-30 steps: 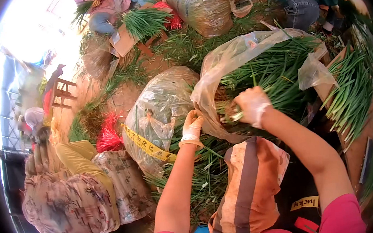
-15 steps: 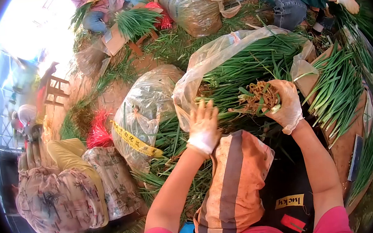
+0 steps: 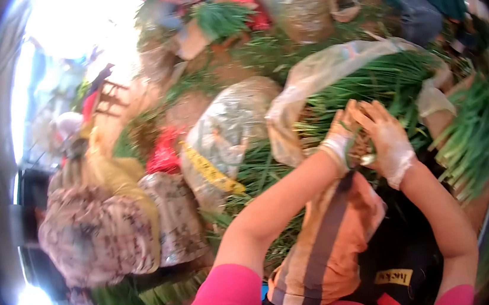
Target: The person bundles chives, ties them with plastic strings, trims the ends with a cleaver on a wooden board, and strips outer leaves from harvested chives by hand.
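In thin clear gloves, my left hand (image 3: 340,130) and my right hand (image 3: 383,138) meet over my lap, at the near edge of an open plastic bag (image 3: 298,96) full of long green stalks (image 3: 380,79). Between the palms sits a small bunch of brownish roots and white stalk ends (image 3: 362,147). The right hand's fingers curve around the bunch; the left fingers press at its other side, partly blurred. A striped orange and brown cloth (image 3: 325,239) covers my knee just below.
A tied clear bag (image 3: 224,134) stands left of the open one. More green stalks (image 3: 475,134) lie on a board at the right. A person in patterned clothing (image 3: 98,233) is at the left; others sit at the back. Red strings (image 3: 165,152) lie beyond.
My left hand, spread beside the bag half a second ago, has moved right to meet my right hand at the bunch. The whole view has shifted, so the surroundings appear farther right.
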Demonstrator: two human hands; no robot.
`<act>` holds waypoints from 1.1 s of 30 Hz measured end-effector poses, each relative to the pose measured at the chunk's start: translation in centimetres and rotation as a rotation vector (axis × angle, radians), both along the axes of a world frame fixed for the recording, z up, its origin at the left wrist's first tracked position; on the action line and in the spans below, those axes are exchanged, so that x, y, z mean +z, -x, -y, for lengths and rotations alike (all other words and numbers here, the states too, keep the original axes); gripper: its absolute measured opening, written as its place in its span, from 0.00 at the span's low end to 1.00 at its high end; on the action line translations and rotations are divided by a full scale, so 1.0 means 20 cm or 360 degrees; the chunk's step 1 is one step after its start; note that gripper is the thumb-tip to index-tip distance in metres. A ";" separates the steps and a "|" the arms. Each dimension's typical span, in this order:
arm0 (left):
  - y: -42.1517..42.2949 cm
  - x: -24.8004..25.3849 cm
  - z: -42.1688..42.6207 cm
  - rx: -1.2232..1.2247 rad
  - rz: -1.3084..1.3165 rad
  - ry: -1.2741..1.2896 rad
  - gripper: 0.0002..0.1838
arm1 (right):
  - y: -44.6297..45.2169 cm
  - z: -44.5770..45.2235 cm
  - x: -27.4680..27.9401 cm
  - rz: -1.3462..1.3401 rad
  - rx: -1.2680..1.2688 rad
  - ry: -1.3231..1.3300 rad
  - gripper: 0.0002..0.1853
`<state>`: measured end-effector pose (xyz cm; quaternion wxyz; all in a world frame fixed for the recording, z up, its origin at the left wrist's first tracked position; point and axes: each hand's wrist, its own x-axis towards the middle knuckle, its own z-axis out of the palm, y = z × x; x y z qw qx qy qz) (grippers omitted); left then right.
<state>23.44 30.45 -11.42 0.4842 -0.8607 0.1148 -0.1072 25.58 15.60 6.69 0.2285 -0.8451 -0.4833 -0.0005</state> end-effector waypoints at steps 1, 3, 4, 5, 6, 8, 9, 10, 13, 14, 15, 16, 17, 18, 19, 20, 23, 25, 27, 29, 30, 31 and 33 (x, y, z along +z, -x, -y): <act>0.05 0.22 0.03 0.0108 -0.0384 0.0694 0.36 | -0.01 -0.01 0.00 0.0025 0.0036 0.0072 0.38; 0.11 0.40 0.03 0.0240 -0.0546 0.1416 0.37 | -0.02 -0.03 -0.06 0.0018 0.0139 -0.0022 0.27; 0.10 0.30 0.04 0.0171 -0.0407 0.1426 0.36 | -0.02 -0.04 -0.04 -0.0072 0.0158 0.0067 0.24; 0.10 0.30 0.03 -0.0051 -0.0436 0.2349 0.35 | -0.03 -0.06 -0.07 -0.0010 0.0182 -0.0041 0.23; 0.11 0.30 0.02 -0.0406 -0.0525 0.3221 0.33 | -0.03 -0.07 -0.10 0.0052 0.0194 -0.0133 0.22; 0.18 0.39 0.01 0.0095 -0.0613 0.2034 0.31 | -0.04 -0.06 -0.11 0.0058 0.0167 -0.0193 0.19; 0.13 0.31 0.03 0.0184 -0.0693 0.1862 0.27 | -0.06 -0.06 -0.11 0.0056 0.0118 -0.0291 0.19; 0.19 0.40 0.03 0.0142 -0.0424 0.2110 0.24 | -0.08 -0.05 -0.10 0.0063 0.0076 -0.0388 0.18; 0.29 0.13 -0.12 0.0661 -0.0820 0.2099 0.41 | -0.16 0.00 0.03 -0.0381 -0.0243 -0.0708 0.20; 0.32 0.12 -0.15 0.0797 -0.0885 0.2151 0.44 | -0.16 0.03 0.13 -0.0648 -0.0389 -0.0827 0.19; 0.36 0.08 -0.16 0.0819 -0.0798 0.2214 0.45 | -0.17 0.07 0.19 -0.0692 -0.0431 -0.1017 0.18; 0.38 0.04 -0.18 0.0840 -0.0767 0.2216 0.46 | -0.19 0.09 0.26 -0.0731 -0.0464 -0.1213 0.16; 0.38 0.04 -0.18 0.0839 -0.0773 0.2212 0.46 | -0.21 0.13 0.32 -0.0703 -0.0469 -0.1358 0.15; 0.39 0.04 -0.18 0.0838 -0.0772 0.2206 0.46 | -0.25 0.18 0.38 -0.0671 -0.0466 -0.1506 0.14; 0.39 0.05 -0.19 0.0871 -0.0783 0.2199 0.46 | -0.29 0.24 0.46 -0.0572 -0.0271 -0.1575 0.15; 0.40 0.08 -0.19 0.0902 -0.0792 0.2189 0.46 | -0.29 0.28 0.56 -0.0470 -0.0074 -0.1638 0.17; 0.43 0.19 -0.19 0.0969 -0.0813 0.2118 0.45 | -0.22 0.37 0.78 -0.0761 -0.0272 -0.1972 0.18; 0.48 0.33 -0.20 0.1008 -0.0806 0.2067 0.44 | -0.29 0.52 0.87 -0.1023 -0.0190 -0.1976 0.18; 0.54 0.32 -0.24 0.0904 -0.0611 0.2037 0.39 | -0.28 0.59 0.98 -0.1006 -0.0280 -0.2160 0.19; 0.62 0.41 -0.27 0.0761 -0.0471 0.2124 0.35 | -0.23 0.66 1.11 -0.1007 -0.0251 -0.2284 0.19; 0.66 0.49 -0.28 0.0675 -0.0416 0.2229 0.33 | -0.19 0.69 1.18 -0.0967 -0.0398 -0.2410 0.17; 0.71 0.62 -0.25 0.0761 -0.0446 0.2530 0.30 | -0.17 0.74 1.25 -0.0794 -0.0303 -0.2409 0.16; 0.81 0.79 -0.19 0.0774 -0.0505 0.3114 0.26 | -0.26 1.03 1.35 -0.0630 -0.0396 -0.2401 0.13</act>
